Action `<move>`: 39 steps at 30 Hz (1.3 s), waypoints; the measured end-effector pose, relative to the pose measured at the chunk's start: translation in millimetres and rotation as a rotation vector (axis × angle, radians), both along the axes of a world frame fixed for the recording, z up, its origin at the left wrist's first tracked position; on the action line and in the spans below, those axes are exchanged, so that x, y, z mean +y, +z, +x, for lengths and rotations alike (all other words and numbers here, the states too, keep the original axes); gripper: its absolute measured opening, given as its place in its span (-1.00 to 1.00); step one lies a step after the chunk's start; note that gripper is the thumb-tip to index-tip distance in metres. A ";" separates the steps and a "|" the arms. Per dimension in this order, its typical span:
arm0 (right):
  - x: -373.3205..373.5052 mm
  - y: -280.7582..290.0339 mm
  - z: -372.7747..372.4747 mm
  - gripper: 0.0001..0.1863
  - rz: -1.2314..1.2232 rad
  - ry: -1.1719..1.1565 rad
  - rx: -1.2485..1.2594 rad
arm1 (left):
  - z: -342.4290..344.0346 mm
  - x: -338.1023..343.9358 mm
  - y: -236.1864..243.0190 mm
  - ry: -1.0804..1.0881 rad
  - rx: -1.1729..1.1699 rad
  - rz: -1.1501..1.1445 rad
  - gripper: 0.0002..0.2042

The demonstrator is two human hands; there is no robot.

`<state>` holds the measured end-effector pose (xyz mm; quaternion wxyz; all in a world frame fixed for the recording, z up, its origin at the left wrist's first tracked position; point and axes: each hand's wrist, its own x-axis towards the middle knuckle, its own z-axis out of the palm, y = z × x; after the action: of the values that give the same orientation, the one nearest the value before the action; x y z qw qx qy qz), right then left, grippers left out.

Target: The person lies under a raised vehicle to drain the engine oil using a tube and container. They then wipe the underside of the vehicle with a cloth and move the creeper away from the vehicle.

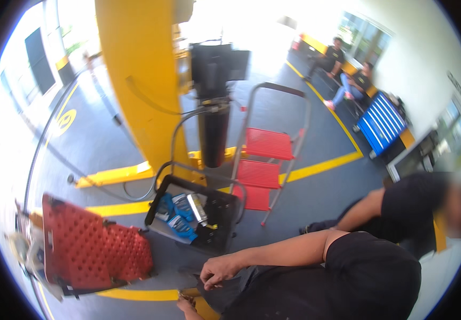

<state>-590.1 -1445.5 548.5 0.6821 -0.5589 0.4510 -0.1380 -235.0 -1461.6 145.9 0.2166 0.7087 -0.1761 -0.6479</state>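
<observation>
My right hand (221,271) reaches across in front of my dark clothing, its fingers loosely curled and nothing visible in them. Low at the frame's bottom edge is my left hand (187,305), small and partly cut off. It is beside a yellow surface (207,310), and its fingers are too unclear to read. Beyond my right hand stands a black open-topped cart tray (221,210). Several blue bottles (181,228) and a silver can (197,208) lie in it. Neither hand touches the tray.
A red padded creeper (94,245) stands at left. Behind the cart rise a yellow lift post (140,80), a black cylinder (212,133) and a red step ladder (269,143). One person (417,208) is close at right; two sit farther back by a blue tool cabinet (381,124).
</observation>
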 end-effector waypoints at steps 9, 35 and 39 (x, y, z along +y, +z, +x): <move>227.2 -81.9 -175.2 -0.60 -0.347 -0.825 0.305 | -114.2 14.3 86.1 -1.114 -0.015 0.308 -0.51; 923.1 87.1 92.8 -0.73 -0.720 -3.675 0.810 | -257.3 0.2 148.9 -1.876 0.090 0.572 -0.31; 864.7 -5.2 76.0 -0.61 0.114 -3.263 0.240 | -309.8 42.5 133.9 -1.914 -0.137 0.350 -0.54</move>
<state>-514.1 -580.8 543.4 0.1958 -0.4990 -0.5806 0.6128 -544.8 -1419.1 279.8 -0.5204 0.3244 -0.5909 -0.5243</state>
